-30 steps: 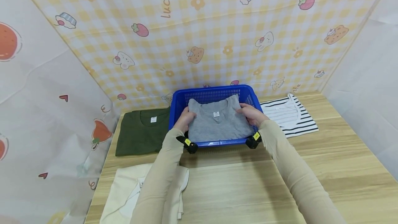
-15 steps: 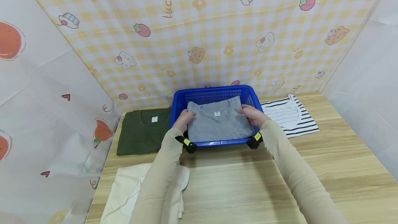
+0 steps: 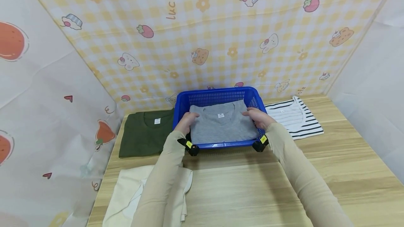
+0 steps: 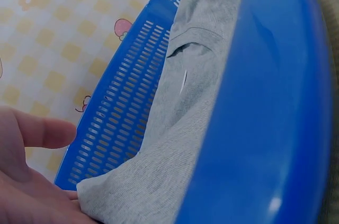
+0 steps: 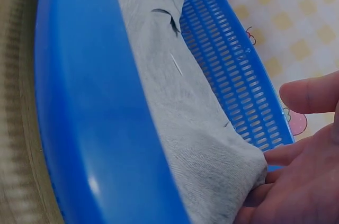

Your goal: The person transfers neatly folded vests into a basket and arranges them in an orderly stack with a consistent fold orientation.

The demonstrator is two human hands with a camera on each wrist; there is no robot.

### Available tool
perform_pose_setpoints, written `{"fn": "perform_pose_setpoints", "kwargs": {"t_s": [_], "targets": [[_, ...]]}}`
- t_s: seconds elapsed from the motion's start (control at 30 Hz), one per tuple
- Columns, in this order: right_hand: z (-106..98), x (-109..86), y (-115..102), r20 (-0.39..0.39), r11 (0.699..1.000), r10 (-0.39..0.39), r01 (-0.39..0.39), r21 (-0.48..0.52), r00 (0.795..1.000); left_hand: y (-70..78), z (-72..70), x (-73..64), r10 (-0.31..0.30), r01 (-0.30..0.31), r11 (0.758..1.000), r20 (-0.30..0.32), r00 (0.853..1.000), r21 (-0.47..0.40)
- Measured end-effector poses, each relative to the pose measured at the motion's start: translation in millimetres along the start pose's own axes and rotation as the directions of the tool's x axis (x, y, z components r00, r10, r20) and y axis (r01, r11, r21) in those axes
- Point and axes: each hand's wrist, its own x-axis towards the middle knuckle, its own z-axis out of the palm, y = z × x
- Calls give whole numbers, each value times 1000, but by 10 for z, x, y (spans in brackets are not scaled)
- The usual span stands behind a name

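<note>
A folded grey T-shirt [image 3: 222, 125] with a white neck label lies in a blue plastic basket [image 3: 224, 145]. My left hand [image 3: 187, 122] is at the shirt's left side, inside the basket. In the left wrist view its thumb stands off the cloth, and its fingers [image 4: 39, 203] reach under the shirt's corner. Across from it, my right hand [image 3: 257, 116] is at the right side. The right wrist view shows that thumb raised apart from the grey fabric, while the fingertips [image 5: 273, 160] touch the corner from beside and below.
A folded dark green T-shirt [image 3: 143, 136] lies left of the basket. To the right is a folded white shirt with black stripes [image 3: 306, 122]. A cream garment [image 3: 126, 185] lies at the front left of the wooden table [image 3: 233, 195], partly under the left sleeve.
The grey T-shirt's far edge has sunk lower into the basket and lies flatter. Both hands have come down slightly with it, and the right hand has shifted a little outward.
</note>
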Motion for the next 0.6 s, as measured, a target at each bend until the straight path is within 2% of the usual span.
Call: {"fn": "perform_pose_setpoints", "kwargs": {"t_s": [0.37,0.6], "targets": [[0,-37,-18,18,1000,-3,4,-20,1000,-26,-51,-113,-21,22,1000,40,999,-19],[-3,-84,-26,12,999,-7,8,-45,1000,-25,-50,-134,3,-3,1000,23,1000,-15]]}}
